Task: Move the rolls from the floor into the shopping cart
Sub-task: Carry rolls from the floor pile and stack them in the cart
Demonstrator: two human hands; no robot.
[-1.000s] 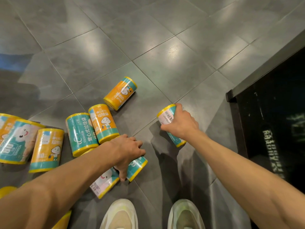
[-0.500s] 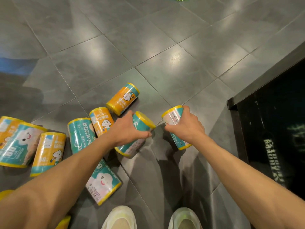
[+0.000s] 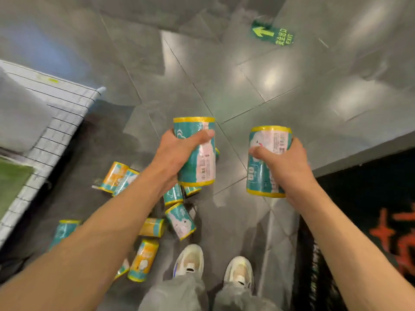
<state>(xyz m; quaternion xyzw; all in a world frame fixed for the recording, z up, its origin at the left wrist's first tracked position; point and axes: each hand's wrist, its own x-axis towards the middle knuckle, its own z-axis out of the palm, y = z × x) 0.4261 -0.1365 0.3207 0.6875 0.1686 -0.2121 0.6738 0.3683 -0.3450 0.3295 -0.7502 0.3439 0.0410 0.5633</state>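
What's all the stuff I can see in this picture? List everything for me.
held rolls: two, teal with yellow rims, upright, one in the left hand, one in the right hand
rolls on the floor: about nine visible, teal and orange, lying scattered at lower left
shopping cart: one, pale wire mesh, at the left edge
floor: grey glossy tiles
exit sign: one, green with arrow, on the floor at top right
dark mat: one, black with red marks, at right
shoes: two, pale, at bottom centre
left hand: grips one roll
right hand: grips the other
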